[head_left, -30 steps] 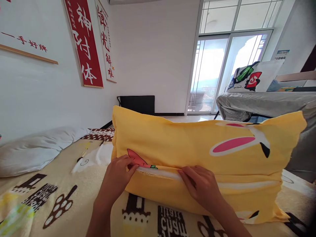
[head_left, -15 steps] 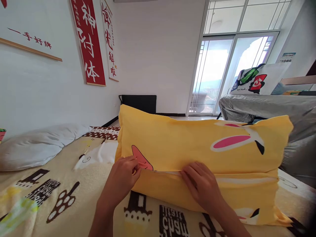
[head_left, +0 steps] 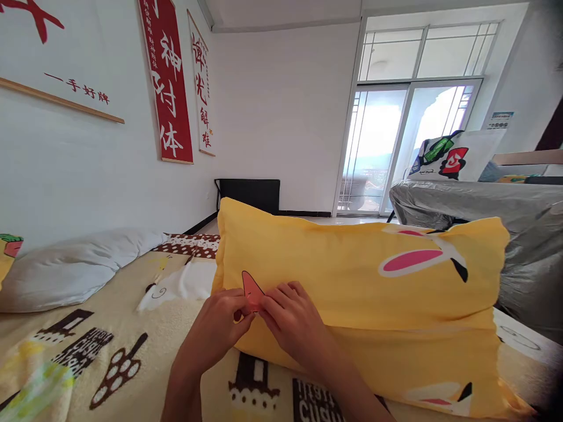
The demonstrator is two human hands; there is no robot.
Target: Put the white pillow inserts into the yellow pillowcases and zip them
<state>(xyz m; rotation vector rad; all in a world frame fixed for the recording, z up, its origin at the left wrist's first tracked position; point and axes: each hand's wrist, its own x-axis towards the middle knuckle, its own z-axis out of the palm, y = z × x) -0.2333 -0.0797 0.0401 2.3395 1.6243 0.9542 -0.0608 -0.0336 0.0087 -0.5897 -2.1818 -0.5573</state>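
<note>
A yellow pillowcase (head_left: 334, 269) with printed rabbit ears and a pink carrot-like patch stands on its long side on the bed, plump as if a pillow is inside. A lengthwise seam runs across its front. My left hand (head_left: 220, 316) pinches the pillowcase fabric at the pink patch, near the left end of the seam. Right beside it, my right hand (head_left: 292, 316) also has its fingertips closed on the fabric there. The fingertips of both hands almost meet. Whether a zip pull lies between them cannot be made out.
The bed has a beige patterned blanket (head_left: 176, 340). A white pillow (head_left: 79, 264) lies at the left by the wall, with part of another yellow printed item (head_left: 9, 252) at the edge. A plastic-covered table (head_left: 466, 202) with a white bag (head_left: 461, 155) stands right.
My right hand has moved left along the seam up to my left hand. The seam gap between the hands no longer shows. My left hand stays at the patch; the view has tilted up slightly.
</note>
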